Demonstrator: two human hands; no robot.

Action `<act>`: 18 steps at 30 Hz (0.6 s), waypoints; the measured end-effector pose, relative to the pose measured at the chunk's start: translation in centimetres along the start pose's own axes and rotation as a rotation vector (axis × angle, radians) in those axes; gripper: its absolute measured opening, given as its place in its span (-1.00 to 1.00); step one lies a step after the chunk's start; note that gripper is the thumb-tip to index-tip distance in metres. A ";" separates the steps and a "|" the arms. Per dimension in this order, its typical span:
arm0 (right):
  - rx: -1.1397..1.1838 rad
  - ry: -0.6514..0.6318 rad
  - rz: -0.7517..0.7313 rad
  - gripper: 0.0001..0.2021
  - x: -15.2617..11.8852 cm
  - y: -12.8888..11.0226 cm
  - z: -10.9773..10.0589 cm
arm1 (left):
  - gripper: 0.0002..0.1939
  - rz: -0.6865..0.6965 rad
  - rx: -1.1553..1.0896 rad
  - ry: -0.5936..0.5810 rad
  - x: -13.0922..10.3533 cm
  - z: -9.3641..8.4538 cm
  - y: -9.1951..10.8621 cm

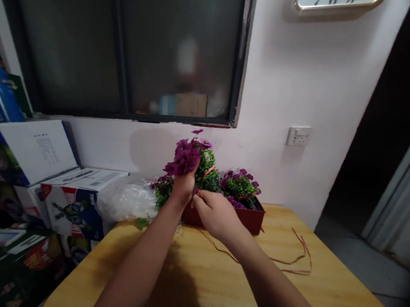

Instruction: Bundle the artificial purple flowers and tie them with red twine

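My left hand (pixel 184 185) is closed around a bunch of purple flowers (pixel 187 156), held upright with the blossoms above the fist. Right beside it, my right hand (pixel 216 213) is pinched shut just below the bunch. A small purple bit shows at its fingertips, but what it grips is too small to make out. Green foliage (pixel 206 165) with a reddish tie rises behind the hands. In a dark red box (pixel 247 219) on the table, more purple flowers (pixel 241 182) with green leaves stand to the right. My hands and forearms partly hide the box.
Thin reddish cords (pixel 297 271) lie on the wooden table (pixel 275 298). Crumpled clear plastic (pixel 129 199) sits at its back left corner, near stacked cartons (pixel 78 210). Behind the table is a white wall with a socket (pixel 299 136) and a dark-framed window (pixel 128 50).
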State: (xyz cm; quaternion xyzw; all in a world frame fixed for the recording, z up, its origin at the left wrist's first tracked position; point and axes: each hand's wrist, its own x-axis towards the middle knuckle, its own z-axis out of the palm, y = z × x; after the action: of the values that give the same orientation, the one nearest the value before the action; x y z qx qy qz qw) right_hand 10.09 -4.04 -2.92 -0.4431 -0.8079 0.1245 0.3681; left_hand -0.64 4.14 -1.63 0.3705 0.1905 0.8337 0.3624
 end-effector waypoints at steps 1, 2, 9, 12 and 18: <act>0.015 -0.005 0.013 -0.64 -0.2 -0.1 -0.7 | -0.54 -0.001 0.034 -0.011 -0.1 -0.1 -0.2; 0.039 -0.015 0.021 -0.62 -0.4 -0.2 -1.3 | -0.56 0.002 0.074 -0.021 -0.3 -0.1 -0.4; 0.448 -0.074 0.101 -0.48 -1.0 -0.8 -2.0 | -0.64 0.351 0.881 -0.319 -0.6 -0.9 1.3; 0.175 0.030 0.068 -0.55 -1.4 -1.6 -2.1 | -0.65 0.489 1.128 -0.453 -0.9 -1.0 2.6; -0.302 0.132 0.042 -0.65 -2.7 -2.0 -4.9 | -0.73 0.457 0.988 -0.496 -1.0 -0.4 3.9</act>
State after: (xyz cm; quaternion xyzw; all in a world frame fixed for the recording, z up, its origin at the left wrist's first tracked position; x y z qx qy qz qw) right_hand 13.21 -8.00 0.18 -0.5176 -0.7819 -0.0202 0.3470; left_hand -2.27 0.74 -0.10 0.7103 0.3809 0.5919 -0.0077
